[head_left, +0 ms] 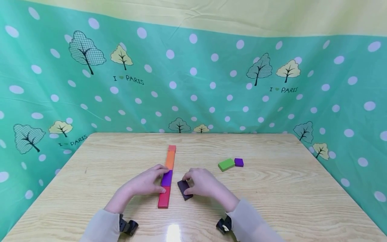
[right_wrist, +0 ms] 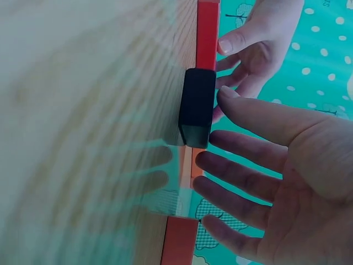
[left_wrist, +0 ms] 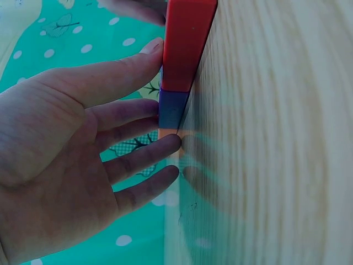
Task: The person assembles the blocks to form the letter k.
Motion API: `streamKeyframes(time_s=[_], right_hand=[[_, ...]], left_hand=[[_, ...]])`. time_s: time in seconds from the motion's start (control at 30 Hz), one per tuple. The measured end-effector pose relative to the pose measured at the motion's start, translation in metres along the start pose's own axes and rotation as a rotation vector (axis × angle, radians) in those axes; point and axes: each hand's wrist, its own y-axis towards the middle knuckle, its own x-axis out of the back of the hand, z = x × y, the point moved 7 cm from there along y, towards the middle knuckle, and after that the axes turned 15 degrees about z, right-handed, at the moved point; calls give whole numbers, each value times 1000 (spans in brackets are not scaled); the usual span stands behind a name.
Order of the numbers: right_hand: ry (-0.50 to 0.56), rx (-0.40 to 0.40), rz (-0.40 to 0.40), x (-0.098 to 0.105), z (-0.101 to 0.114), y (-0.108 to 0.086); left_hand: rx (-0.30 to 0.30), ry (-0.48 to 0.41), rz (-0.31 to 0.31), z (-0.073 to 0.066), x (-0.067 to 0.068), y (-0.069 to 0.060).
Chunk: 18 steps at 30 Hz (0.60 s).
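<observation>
A row of flat blocks runs away from the near side: a red block (head_left: pixel 164 198), a purple block (head_left: pixel 167 178), an orange block (head_left: pixel 170 159) and a small red-orange block (head_left: pixel 172 148) at the far end. The left hand (head_left: pixel 147 182) touches the row with thumb on the red block and fingertips by the purple one; its fingers are relaxed, as the left wrist view shows. Right of the row, a black block (head_left: pixel 184 190) lies tilted, apart from it. The right hand (head_left: pixel 201 183) has its thumb and index fingertip on the black block (right_wrist: pixel 198 105), other fingers loosely extended.
Farther right on the wooden table (head_left: pixel 272 201) lie a green block (head_left: pixel 226 164) and a small purple block (head_left: pixel 239 162), side by side. A patterned green cloth (head_left: pixel 193 84) hangs behind the table and along its sides.
</observation>
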Motion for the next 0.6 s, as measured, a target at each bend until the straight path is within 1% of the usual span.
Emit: streamKeyframes(time_s=[0.3,0.6], right_hand=[[-25,4,-11,-3,3,-4],[-27,-3,-6,-4,4,-7]], left_hand=[[11,-4,2,1,-1,-1],[18,2,-4,1,0,-1]])
